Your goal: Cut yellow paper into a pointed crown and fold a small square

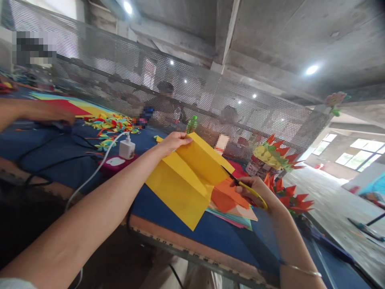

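A large yellow paper sheet (180,188), creased and partly folded, hangs over the front part of the table. My left hand (175,143) pinches its upper edge between thumb and fingers. My right hand (255,189) grips yellow-handled scissors (252,192), whose dark blades point up and left at the sheet's right edge. Whether the blades are parted is too small to tell. Below the sheet lies a stack of coloured paper (240,218) with orange paper (227,194) on top.
Folded-paper flowers (293,198) and a pot of orange and yellow paper pieces (270,156) stand at the right. A white charger (126,148) with a cable, paper scraps (111,124) and another person's hand (57,114) are at the left. A perforated metal screen (192,88) runs behind.
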`<act>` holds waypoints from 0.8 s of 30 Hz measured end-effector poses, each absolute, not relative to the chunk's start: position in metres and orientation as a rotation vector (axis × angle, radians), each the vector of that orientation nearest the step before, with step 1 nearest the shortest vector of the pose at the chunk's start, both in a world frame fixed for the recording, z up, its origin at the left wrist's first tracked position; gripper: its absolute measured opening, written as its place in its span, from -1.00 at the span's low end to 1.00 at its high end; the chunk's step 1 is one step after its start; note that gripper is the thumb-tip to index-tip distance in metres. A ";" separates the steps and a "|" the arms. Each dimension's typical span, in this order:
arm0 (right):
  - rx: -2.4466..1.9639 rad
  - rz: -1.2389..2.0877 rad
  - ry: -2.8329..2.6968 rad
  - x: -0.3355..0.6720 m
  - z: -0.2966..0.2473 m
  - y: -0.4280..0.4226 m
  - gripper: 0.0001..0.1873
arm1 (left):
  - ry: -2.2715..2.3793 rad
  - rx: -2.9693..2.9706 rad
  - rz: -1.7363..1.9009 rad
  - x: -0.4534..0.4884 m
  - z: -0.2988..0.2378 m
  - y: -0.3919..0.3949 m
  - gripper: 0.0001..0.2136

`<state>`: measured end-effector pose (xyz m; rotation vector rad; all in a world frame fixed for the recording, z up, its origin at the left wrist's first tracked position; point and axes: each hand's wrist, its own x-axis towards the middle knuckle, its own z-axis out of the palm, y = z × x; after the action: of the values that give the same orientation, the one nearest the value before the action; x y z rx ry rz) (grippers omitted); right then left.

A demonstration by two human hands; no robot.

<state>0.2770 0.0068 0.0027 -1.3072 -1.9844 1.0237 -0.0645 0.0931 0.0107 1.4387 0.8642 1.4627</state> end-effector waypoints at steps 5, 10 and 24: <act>-1.316 1.023 -2.018 0.279 0.000 0.010 -0.51 | 0.850 1.456 1.456 -0.066 0.012 0.092 -0.73; -1.330 0.908 -2.057 0.278 0.000 0.012 -0.51 | 0.787 1.459 1.380 -0.067 0.013 0.093 -0.76; -1.290 0.754 -2.073 0.267 -0.002 0.016 -0.48 | 0.833 1.494 1.378 -0.074 0.006 0.104 -0.81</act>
<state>0.2669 0.0155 -0.0018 -1.2903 -2.0731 0.7541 -0.0743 0.1039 0.0061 1.4945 0.8332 1.3779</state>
